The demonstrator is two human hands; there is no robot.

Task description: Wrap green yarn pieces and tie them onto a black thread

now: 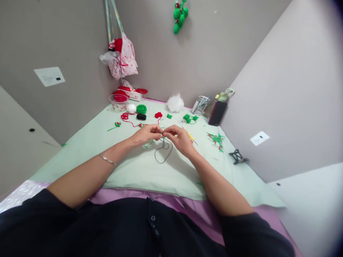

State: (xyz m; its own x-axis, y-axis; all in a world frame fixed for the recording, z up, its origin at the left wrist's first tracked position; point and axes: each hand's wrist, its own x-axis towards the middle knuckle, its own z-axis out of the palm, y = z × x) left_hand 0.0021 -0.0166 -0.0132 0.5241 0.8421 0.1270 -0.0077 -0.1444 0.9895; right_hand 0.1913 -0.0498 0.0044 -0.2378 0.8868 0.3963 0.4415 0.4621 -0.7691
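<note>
Above the middle of the table, my left hand (149, 135) and my right hand (179, 138) meet at the fingertips. Both are closed in a pinch around a small green piece, mostly hidden by the fingers. A dark cord (160, 162) hangs from between them in loops down to the cloth. Under my left hand a green yarn end (148, 144) shows. Just beyond the hands are a small red crocheted piece (158, 115) and a small green one (169, 116). A yellow-handled tool (190, 136) lies beside my right hand.
Behind lie green yarn (141, 109), black thread (141, 116), a tub (118, 103), white stuffing (175, 103) and a clear cup (200, 105). At right are a phone (218, 113), yarn scraps (216, 140) and a black clip (238, 157). A bag (125, 59) hangs at left.
</note>
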